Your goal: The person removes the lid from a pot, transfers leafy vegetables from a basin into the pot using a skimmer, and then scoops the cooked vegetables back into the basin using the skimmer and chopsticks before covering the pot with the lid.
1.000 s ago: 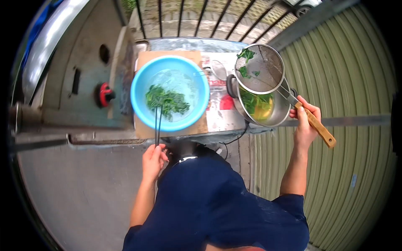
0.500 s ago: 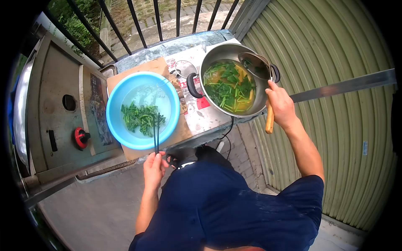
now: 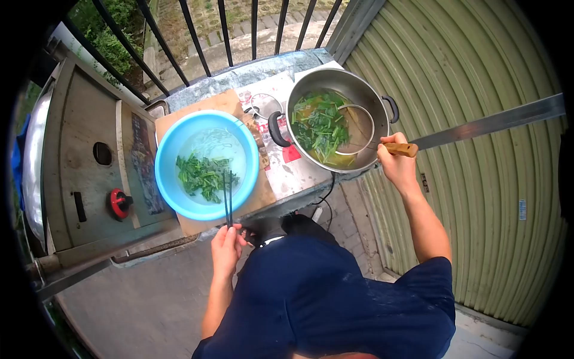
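My left hand (image 3: 226, 246) is closed round a pair of black chopsticks (image 3: 228, 200), whose tips reach over the near rim into a light blue basin (image 3: 164, 185). Beside the tips, leafy greens (image 3: 200, 175) lie in the basin's water. My right hand (image 3: 396, 165) grips the wooden handle of a mesh strainer (image 3: 362, 128). The round head of the strainer is tilted down inside a two-handled metal pot (image 3: 370, 82), partly in yellowish liquid. To the left of it, chopped green vegetables (image 3: 320, 122) float in the pot.
Cardboard (image 3: 266, 185) lies under the basin, and printed paper (image 3: 293, 178) under the pot. A wire ring (image 3: 263, 106) sits between them. On the left stands a metal cabinet (image 3: 78, 155) with a red knob (image 3: 119, 203). Black railings (image 3: 223, 30) and a green shutter (image 3: 478, 197) border the table.
The strainer head has gone from the pot's upper right down into the liquid. Its handle has swung from pointing toward me to pointing right. The chopsticks stay in the basin.
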Tool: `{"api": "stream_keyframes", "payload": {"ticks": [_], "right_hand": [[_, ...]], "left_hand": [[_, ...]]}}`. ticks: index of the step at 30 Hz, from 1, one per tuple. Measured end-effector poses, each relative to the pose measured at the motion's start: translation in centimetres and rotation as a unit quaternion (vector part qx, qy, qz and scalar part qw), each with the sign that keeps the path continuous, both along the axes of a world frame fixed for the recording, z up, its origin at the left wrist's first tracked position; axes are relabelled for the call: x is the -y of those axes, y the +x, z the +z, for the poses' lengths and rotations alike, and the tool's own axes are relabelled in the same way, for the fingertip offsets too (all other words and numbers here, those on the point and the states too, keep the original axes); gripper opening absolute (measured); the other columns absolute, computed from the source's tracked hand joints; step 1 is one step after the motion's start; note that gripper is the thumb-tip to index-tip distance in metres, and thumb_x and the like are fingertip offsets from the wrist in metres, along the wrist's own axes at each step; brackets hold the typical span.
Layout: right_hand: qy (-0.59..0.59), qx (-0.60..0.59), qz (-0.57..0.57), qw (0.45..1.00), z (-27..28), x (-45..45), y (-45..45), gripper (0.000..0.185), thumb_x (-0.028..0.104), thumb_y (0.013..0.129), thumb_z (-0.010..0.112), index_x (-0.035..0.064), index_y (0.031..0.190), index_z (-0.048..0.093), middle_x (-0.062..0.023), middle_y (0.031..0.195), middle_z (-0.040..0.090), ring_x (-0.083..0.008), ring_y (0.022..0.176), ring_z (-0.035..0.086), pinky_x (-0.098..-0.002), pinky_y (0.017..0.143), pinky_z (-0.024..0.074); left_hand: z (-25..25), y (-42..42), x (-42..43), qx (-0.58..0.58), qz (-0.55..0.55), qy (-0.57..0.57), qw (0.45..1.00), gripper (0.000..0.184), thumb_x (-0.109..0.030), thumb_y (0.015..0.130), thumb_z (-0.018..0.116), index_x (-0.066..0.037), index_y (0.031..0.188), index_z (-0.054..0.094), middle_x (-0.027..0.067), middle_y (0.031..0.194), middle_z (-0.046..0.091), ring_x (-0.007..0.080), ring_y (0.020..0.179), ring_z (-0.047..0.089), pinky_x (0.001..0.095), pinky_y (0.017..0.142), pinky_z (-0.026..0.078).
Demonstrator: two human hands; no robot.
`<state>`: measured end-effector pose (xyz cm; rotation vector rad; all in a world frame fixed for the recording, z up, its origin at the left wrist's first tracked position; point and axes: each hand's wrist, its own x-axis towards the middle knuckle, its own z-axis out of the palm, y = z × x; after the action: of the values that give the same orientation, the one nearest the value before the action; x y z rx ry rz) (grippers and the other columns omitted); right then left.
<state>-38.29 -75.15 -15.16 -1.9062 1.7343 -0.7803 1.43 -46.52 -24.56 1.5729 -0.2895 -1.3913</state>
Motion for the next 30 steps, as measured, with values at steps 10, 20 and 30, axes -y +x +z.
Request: {"api": "stream_keyframes", "payload": {"ticks": [10, 20, 30], "right_hand": [[0.080, 0.310, -0.044, 0.946, -2.6, 2.1, 3.5, 0.013, 0.001, 0.098, 0.069, -0.0027, 0.109, 0.063, -0.0164, 0.108, 0.075, -0.0165, 0.070, 0.074, -0.0293, 0.065, 0.0644], [0.118, 0.465, -0.085, 0.873, 0.0, 0.8, 0.4, 0.020, 0.000, 0.097, 0.067, -0.0055, 0.114, 0.060, -0.0252, 0.111, 0.075, -0.0221, 0.069, 0.076, -0.0307, 0.063, 0.0663], [0.072, 0.383, -0.088, 0.917, 0.7, 0.9, -3.5, 0.024, 0.002, 0.102, 0.062, -0.0053, 0.124, 0.059, -0.0264, 0.126, 0.072, -0.0219, 0.081, 0.077, -0.0294, 0.071, 0.0671]], "left_hand": [[0.7, 0.0, -0.4, 0.025, 0.012, -0.004, 1.000, 0.023, -0.023, 0.113, 0.055, -0.006, 0.117, 0.070, 0.0010, 0.070, 0.066, 0.0037, 0.046, 0.044, 0.0212, 0.042, 0.031], [1.2, -1.3, -0.1, 0.014, 0.006, 0.005, 1.000, 0.025, -0.022, 0.113, 0.053, -0.003, 0.119, 0.069, 0.0019, 0.072, 0.067, 0.0044, 0.047, 0.044, 0.0216, 0.043, 0.032], [-0.2, -0.6, -1.7, 0.000, 0.001, -0.015, 1.000, 0.025, -0.022, 0.113, 0.052, -0.003, 0.117, 0.068, 0.0012, 0.074, 0.065, 0.0044, 0.048, 0.045, 0.0209, 0.044, 0.033]]}}
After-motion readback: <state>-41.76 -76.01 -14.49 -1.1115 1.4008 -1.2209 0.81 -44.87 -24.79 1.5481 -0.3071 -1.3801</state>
